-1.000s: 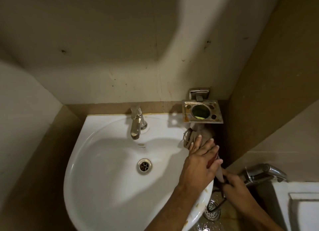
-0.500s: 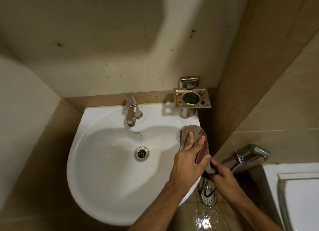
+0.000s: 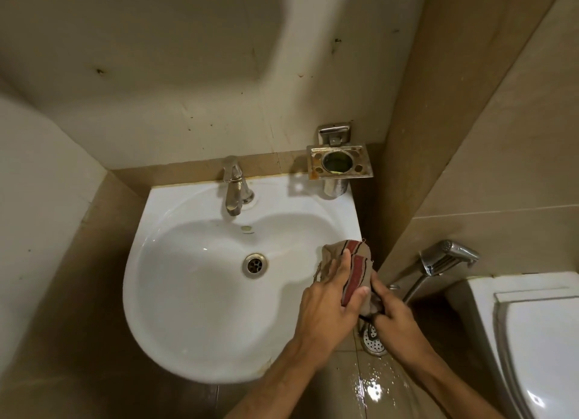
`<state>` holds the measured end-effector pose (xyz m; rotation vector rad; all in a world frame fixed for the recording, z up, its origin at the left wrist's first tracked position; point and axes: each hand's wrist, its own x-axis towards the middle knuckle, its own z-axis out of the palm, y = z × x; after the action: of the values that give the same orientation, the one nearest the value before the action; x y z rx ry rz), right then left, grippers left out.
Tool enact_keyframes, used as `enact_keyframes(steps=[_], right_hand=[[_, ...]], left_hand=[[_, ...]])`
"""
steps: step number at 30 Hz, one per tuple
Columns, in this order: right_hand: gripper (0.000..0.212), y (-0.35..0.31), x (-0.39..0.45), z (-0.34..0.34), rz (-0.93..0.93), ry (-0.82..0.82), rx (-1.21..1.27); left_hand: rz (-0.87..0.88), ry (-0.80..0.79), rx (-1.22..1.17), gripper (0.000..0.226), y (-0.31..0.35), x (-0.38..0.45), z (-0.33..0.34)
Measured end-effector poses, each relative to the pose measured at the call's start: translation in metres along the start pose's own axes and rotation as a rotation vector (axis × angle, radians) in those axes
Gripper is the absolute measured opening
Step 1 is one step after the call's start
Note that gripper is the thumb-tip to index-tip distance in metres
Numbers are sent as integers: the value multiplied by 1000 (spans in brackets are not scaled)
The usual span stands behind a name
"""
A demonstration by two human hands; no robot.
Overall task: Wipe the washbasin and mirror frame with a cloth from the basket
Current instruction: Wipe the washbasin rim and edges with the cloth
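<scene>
On the right rim of the white washbasin (image 3: pixel 200 318) lies a brown cloth (image 3: pixel 354 262) with a red stripe edged in black, draped over the edge so that part of it hangs down the outer side. The left hand (image 3: pixel 329 305) presses flat on the cloth, fingers spread and pointing toward the back wall, thumb lying along the stripe. The right hand (image 3: pixel 394 318), just outside the basin's right edge, is closed around the hanging lower end of the cloth, pinching it. Both hands touch each other at the cloth. At the back of the basin stands a chrome tap (image 3: pixel 235 189), its spout aimed down at the bowl, and the drain (image 3: pixel 254 264) sits in the bowl's middle. Behind the basin's right rear corner a rusty metal holder (image 3: pixel 340 163) is fixed to the wall. To the right of the basin hang a chrome hand spray (image 3: pixel 448 257) and, beyond it, a white toilet (image 3: pixel 539 340); below the basin's right edge the wet floor (image 3: pixel 376 390) shows a round floor drain (image 3: pixel 372 340)
</scene>
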<state>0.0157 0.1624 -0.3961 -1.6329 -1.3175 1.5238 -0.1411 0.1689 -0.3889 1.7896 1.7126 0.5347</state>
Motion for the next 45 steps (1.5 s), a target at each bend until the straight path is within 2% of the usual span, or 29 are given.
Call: enact_keyframes(steps=[7, 14, 20, 24, 27, 33, 37, 45], right_hand=[[70, -7, -24, 21, -41, 73, -34], [70, -12, -53, 68, -39, 304, -3], [58, -9, -80, 111, 26, 406, -81], [50, -6, -93, 138, 70, 475, -140], [37, -15, -104, 158, 103, 495, -102], [32, -20, -119, 198, 128, 540, -140], [36, -21, -127, 214, 129, 507, -83], [47, -30, -138, 236, 122, 470, -44]], left_hand=[[0, -70, 7, 71, -7, -17, -14], [90, -154, 85, 68, -24, -36, -34], [169, -226, 21, 61, -39, -63, -60], [242, -285, 101, 59, -54, -73, -74], [269, -341, 166, 62, -63, -80, -87], [279, -446, 319, 64, -71, -94, -112], [343, -463, 479, 62, -73, -102, -121], [385, -493, 625, 60, -87, -113, -127]])
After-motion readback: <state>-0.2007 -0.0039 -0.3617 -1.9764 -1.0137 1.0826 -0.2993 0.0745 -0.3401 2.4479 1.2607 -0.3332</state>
